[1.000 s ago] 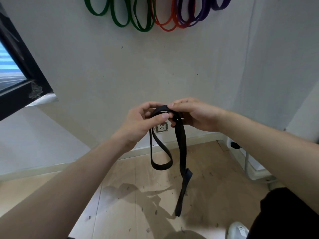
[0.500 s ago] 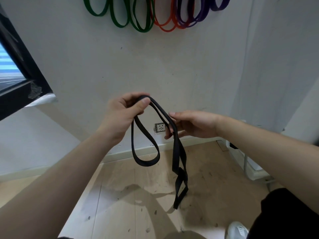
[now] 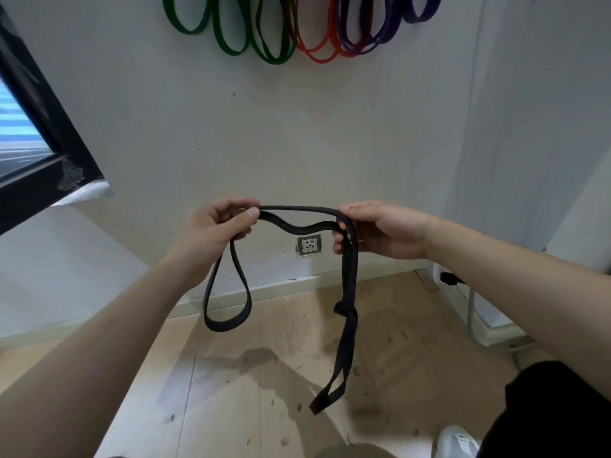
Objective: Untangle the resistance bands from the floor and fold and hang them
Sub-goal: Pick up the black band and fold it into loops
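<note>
A black resistance band (image 3: 347, 279) is stretched between my two hands in front of the wall. My left hand (image 3: 216, 226) pinches it, and a short loop hangs below that hand. My right hand (image 3: 380, 231) grips the other side, and a longer doubled length drops from it, twisted about halfway down. Two strands run between the hands, the upper one taut and the lower one wavy. High on the wall hang green bands (image 3: 244, 31), an orange band (image 3: 319, 44) and purple bands (image 3: 380, 31), cut off by the top edge.
A dark window frame (image 3: 39, 153) juts in at the left. A wall socket (image 3: 308, 246) sits just behind the band. Below is a scuffed wooden floor (image 3: 238, 391). A white appliance with a plug (image 3: 476, 305) stands at the right, my shoe (image 3: 458, 441) at bottom right.
My hands have moved apart, drawing the black band out level between them. The left hand shifted left, the right hand rose and moved right. The hanging ends now sit wider apart.
</note>
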`<state>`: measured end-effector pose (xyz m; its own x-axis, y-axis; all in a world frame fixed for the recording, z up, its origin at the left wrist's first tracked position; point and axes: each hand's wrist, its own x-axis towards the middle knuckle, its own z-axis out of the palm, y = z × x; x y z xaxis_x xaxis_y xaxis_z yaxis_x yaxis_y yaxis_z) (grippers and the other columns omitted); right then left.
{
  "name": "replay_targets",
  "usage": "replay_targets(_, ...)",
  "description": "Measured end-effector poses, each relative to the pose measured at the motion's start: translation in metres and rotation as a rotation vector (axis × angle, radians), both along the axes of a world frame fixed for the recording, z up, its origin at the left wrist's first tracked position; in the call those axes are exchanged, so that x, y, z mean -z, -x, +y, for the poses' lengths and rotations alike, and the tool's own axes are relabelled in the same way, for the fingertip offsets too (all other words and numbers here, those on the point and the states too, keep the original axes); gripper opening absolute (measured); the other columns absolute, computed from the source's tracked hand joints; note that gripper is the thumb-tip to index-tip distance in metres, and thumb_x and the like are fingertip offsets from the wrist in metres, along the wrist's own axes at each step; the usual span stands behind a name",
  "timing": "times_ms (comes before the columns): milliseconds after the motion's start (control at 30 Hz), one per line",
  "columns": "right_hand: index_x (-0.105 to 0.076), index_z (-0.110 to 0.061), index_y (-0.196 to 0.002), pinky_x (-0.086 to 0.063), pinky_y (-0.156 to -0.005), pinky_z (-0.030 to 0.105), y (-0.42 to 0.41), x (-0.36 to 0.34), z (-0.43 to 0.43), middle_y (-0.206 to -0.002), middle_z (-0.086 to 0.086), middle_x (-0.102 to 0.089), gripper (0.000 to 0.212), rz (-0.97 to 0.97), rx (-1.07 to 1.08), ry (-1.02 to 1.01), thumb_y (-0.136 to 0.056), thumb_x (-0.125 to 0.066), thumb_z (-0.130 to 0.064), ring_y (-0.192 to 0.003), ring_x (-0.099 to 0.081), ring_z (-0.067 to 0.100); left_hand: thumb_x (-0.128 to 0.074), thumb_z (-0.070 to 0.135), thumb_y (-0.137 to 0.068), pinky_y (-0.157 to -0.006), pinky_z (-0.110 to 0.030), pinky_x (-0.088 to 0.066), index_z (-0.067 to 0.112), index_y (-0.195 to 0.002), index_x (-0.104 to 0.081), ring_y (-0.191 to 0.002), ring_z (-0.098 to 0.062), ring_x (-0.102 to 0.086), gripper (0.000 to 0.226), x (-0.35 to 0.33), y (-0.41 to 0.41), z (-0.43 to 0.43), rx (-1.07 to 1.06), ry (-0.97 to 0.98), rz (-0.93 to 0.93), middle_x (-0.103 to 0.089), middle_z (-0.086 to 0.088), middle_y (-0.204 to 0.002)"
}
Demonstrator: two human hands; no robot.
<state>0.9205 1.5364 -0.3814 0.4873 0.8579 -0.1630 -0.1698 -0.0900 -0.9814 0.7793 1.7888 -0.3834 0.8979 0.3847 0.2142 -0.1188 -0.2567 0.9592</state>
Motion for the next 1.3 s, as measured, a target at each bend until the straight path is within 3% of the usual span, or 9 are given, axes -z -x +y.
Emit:
replay_targets(133,-0.055,-0.009,-0.081,-0.048,-0.1,0.047,0.007,-0.009,0.003,-0.075,0.008,-0.061,0.033,0.013,0.022,-0.05,-0.107,-0.043,-0.027,-0.077,-0.061,0.026,-0.075,0.032,-0.075,-0.078,-0.025,-0.05,0.017,-0.109,-0.072,-0.072,-0.006,-0.062,0.038,0.0,0.005,-0.014,0.127,-0.026,0.083,-0.065,0.009,-0.069)
replay_targets(233,-0.054,-0.009,-0.082,-0.046,-0.098,0.047,0.014,-0.012,0.008,-0.074,0.007,-0.059,0.032,0.013,0.017,-0.074,-0.107,-0.044,-0.027,-0.073,-0.059,0.024,-0.076,0.032,-0.073,-0.076,-0.022,-0.05,0.014,-0.115,-0.068,-0.077,-0.005,-0.068,0.047,-0.001,0.004,-0.033,0.262,-0.058,0.125,-0.07,0.01,-0.071)
replay_targets(400,-0.051,-0.011,-0.082,-0.046,-0.092,0.043,0.022,-0.02,0.013,-0.073,0.006,-0.054,0.033,-0.014,0.029,-0.101,-0.107,-0.042,-0.03,-0.07,-0.053,0.021,-0.083,0.026,-0.077,-0.075,-0.02,-0.051,0.015,-0.112,-0.069,-0.085,-0.007,-0.07,0.039,0.003,-0.003,-0.053,0.367,-0.036,0.162,-0.075,0.007,-0.086)
replay_targets(533,-0.054,-0.012,-0.08,-0.047,-0.087,0.039,0.024,-0.025,0.012,-0.07,0.004,-0.056,0.033,-0.052,0.053,-0.112,-0.106,-0.045,-0.029,-0.068,-0.053,0.019,-0.074,0.04,-0.078,-0.083,-0.036,-0.049,0.016,-0.11,-0.074,-0.09,-0.021,-0.063,0.04,0.005,-0.006,-0.05,0.387,-0.027,0.169,-0.073,-0.003,-0.094)
replay_targets(733,-0.062,-0.009,-0.085,-0.045,-0.086,0.038,0.022,-0.024,0.006,-0.074,0.005,-0.06,0.03,-0.151,0.024,-0.091,-0.104,-0.048,-0.027,-0.069,-0.056,0.018,-0.078,0.023,-0.082,-0.087,-0.026,-0.052,0.009,-0.115,-0.07,-0.1,-0.016,-0.069,0.037,0.008,-0.007,-0.06,0.4,-0.034,0.147,-0.073,-0.003,-0.105)
replay_targets(900,-0.066,-0.002,-0.103,-0.053,-0.078,0.027,0.021,-0.021,0.006,-0.08,0.005,-0.065,0.037,-0.213,-0.012,-0.042,-0.092,-0.057,-0.036,-0.073,-0.061,0.015,-0.078,0.007,-0.083,-0.092,-0.028,-0.055,0.003,-0.11,-0.067,-0.096,-0.023,-0.073,0.03,0.007,-0.009,-0.07,0.307,-0.003,0.081,-0.076,-0.012,-0.101)
replay_targets(1033,-0.064,-0.006,-0.095,-0.05,-0.089,0.036,0.016,-0.018,0.003,-0.081,0.004,-0.067,0.033,-0.198,-0.066,-0.028,-0.091,-0.06,-0.039,-0.078,-0.063,0.018,-0.077,0.016,-0.079,-0.081,-0.026,-0.057,0.01,-0.101,-0.068,-0.08,-0.02,-0.069,0.024,-0.001,-0.006,-0.068,0.297,0.015,0.003,-0.074,-0.004,-0.087)
replay_targets(1200,-0.063,-0.006,-0.094,-0.051,-0.1,0.04,0.014,-0.012,0.003,-0.097,0.011,-0.069,0.03,-0.195,-0.193,-0.016,-0.096,-0.053,-0.035,-0.1,-0.067,0.026,-0.074,0.016,-0.079,-0.08,-0.018,-0.053,0.009,-0.102,-0.071,-0.084,-0.006,-0.069,0.024,-0.014,-0.005,-0.06,0.258,-0.031,-0.069,-0.075,0.008,-0.086)
replay_targets(1300,-0.064,-0.009,-0.095,-0.047,-0.107,0.042,0.016,-0.009,0.009,-0.106,0.012,-0.068,0.029,-0.171,-0.238,-0.028,-0.098,-0.051,-0.034,-0.112,-0.066,0.029,-0.074,0.017,-0.079,-0.082,-0.02,-0.052,0.011,-0.101,-0.073,-0.087,-0.009,-0.069,0.023,-0.017,-0.005,-0.053,0.233,-0.001,-0.1,-0.075,0.004,-0.09)
